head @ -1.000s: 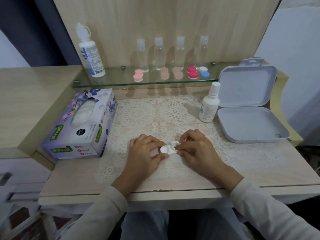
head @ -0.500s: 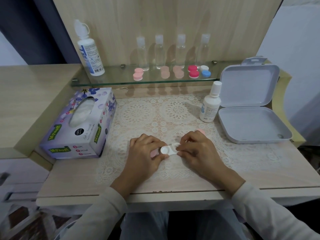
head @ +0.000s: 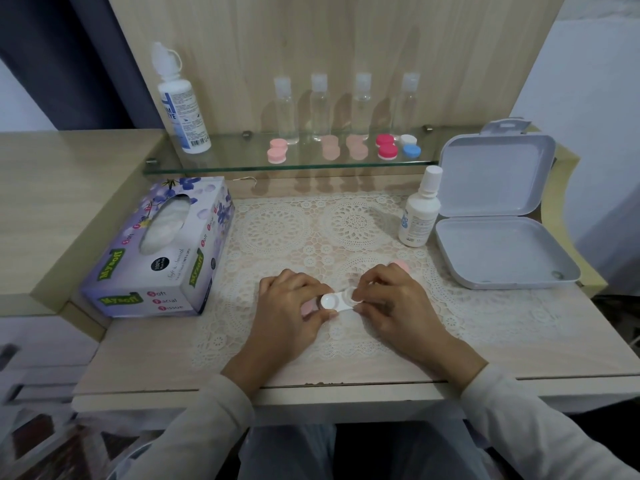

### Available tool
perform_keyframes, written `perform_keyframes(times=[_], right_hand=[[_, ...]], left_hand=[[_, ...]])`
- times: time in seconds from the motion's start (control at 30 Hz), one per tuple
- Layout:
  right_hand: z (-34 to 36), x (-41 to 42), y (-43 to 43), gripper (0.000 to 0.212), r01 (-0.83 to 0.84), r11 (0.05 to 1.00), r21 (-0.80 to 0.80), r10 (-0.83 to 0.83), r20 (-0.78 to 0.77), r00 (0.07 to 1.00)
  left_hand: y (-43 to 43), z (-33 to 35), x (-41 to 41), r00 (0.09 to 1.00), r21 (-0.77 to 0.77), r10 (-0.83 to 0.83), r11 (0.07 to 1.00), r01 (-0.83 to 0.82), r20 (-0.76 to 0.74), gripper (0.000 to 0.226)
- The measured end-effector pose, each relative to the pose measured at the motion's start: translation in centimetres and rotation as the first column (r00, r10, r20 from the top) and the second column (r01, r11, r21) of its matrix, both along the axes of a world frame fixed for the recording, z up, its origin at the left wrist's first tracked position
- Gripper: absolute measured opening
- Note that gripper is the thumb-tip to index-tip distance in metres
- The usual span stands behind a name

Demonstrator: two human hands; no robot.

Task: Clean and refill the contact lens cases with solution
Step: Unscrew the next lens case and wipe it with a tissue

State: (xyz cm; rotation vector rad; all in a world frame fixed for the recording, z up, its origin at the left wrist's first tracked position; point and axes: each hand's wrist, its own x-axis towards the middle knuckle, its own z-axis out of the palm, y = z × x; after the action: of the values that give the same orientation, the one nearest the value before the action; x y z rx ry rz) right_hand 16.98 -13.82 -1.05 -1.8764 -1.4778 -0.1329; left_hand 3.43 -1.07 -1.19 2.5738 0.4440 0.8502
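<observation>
Both hands' (head: 287, 306) (head: 391, 299) curled fingers pinch the white lens case (head: 337, 301), lying left-to-right.

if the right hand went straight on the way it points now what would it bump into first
Probably the left hand: the right hand points forward-left along the white plastic twin-cup contact lens case both hands grip, and the left fingers hold its far end. Depth is unclear.

Tissue box (head: 156, 251): "Mysoft"; "Soft Facial Tissue"
</observation>
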Motion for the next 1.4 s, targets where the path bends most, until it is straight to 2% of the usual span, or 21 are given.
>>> perform_keyframes(times=[0.17, 0.27, 0.37, 0.53, 0.6, 0.7, 0.8, 1.0, 1.13, 1.23, 1.4], right_hand=[[0.5, -0.2, -0.3, 0.007, 0.039, 0.995, 0.095, -0.029, -0.105, 0.994], [1.0, 0.0, -0.5, 0.011, 0.13, 0.975, 0.178, -0.084, -0.245, 0.966], [1.6, -0.1, -0.9, 0.015, 0.172, 0.967, 0.186, -0.1, -0.347, 0.932], [2.3, -0.4, -1.9, 0.016, 0.152, 0.978, 0.146, -0.098, -0.326, 0.94], [2.3, -0.4, -2.1, 0.016, 0.133, 0.984, 0.117, -0.091, -0.307, 0.947], [2.4, -0.6, -2.1, 0.012, 0.115, 0.989, 0.094, -0.085, -0.277, 0.957], [2.8, -0.9, -1.9, 0.011, 0.089, 0.988, 0.125, -0.056, -0.246, 0.968], [3.3, -0.9, -1.3, 0.008, -0.042, 0.992, 0.122, 0.077, -0.301, 0.95], [3.3, -1.3, -1.0, 0.007, -0.038, 0.982, 0.186, 0.118, -0.445, 0.888], [3.5, -1.6, -1.0, 0.02, 0.064, 0.974, 0.217, 0.074, -0.572, 0.817], [3.8, -2.1, -0.9, 0.018, 0.131, 0.968, 0.216, 0.022, -0.588, 0.809]], left_hand=[[-0.1, 0.2, 0.0, 0.999, -0.043, 0.026, 0.999, -0.028, -0.027, 0.037], [-0.2, 0.5, -0.1, 0.997, -0.061, 0.045, 0.997, -0.049, -0.055, 0.042], [-0.2, 0.7, -0.2, 0.996, -0.069, 0.072, 0.995, -0.075, -0.056, 0.043], [-0.4, 1.9, -0.1, 0.993, -0.065, 0.111, 0.991, -0.113, -0.033, 0.046], [-0.4, 2.6, 0.0, 0.994, -0.111, 0.11, 0.987, -0.112, -0.028, 0.048], [-0.5, 3.9, 0.1, 0.994, -0.245, 0.112, 0.963, -0.11, -0.006, 0.032], [-0.7, 4.6, 0.1, 0.994, -0.412, 0.112, 0.905, -0.108, -0.014, 0.018], [-1.4, 5.3, 0.0, 0.999, -0.68, 0.051, 0.732, -0.037, -0.001, 0.004], [-2.3, 5.9, -0.1, 0.997, -0.808, 0.045, 0.589, 0.029, 0.069, 0.006], [-2.8, 5.8, -0.3, 0.992, -0.869, 0.034, 0.487, 0.087, 0.118, 0.017], [-3.9, 5.1, -0.1, 0.974, -0.882, 0.176, 0.469, 0.046, 0.144, 0.031]])
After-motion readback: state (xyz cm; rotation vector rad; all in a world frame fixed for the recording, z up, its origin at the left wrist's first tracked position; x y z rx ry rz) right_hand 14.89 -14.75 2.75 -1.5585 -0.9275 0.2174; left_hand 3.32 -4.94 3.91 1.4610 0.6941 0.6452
